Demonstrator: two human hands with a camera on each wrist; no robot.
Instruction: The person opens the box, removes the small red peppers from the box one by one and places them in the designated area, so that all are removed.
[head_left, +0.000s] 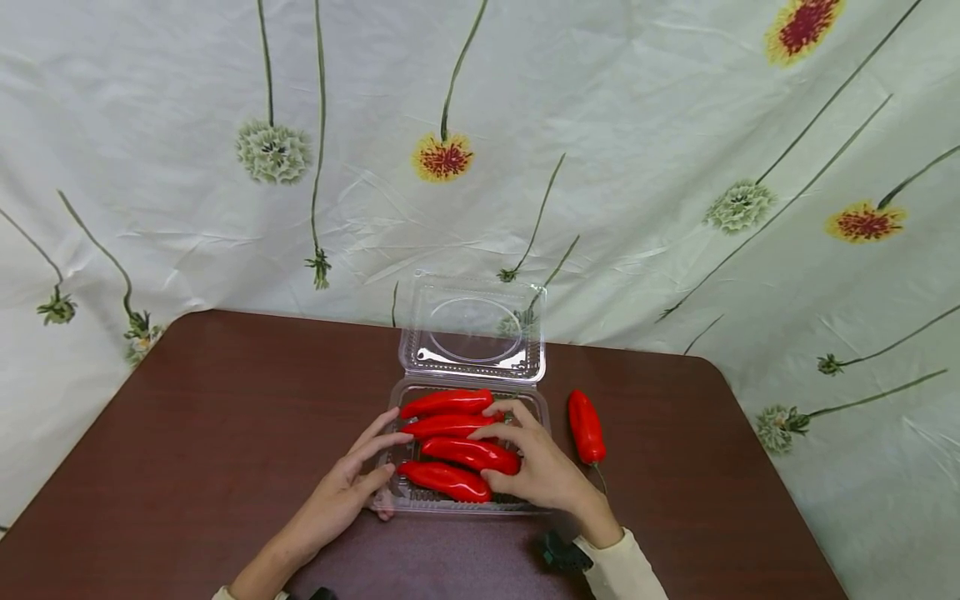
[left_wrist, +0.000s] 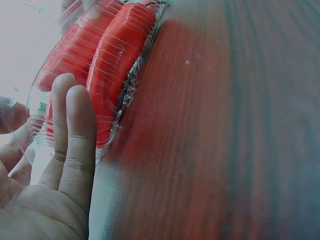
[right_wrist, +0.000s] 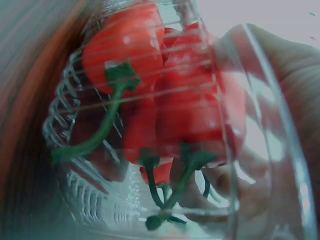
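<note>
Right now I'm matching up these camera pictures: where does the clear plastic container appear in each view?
Head: the container sits just below centre, its lid open at the back.
Left wrist: upper left, the container partly hidden by the left hand.
Right wrist: the container fills most of the picture, close up.
Shared landmark: the red peppers inside it.

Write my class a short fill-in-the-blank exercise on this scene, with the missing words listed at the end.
1. The head view shows ____ red peppers inside the clear container.
2. The container's lid stands ____.
3. In the head view, a lone pepper lies on the table to the ____ of the container.
4. In the right wrist view, the pepper stems are coloured ____.

Missing words: four; open; right; green.
</note>
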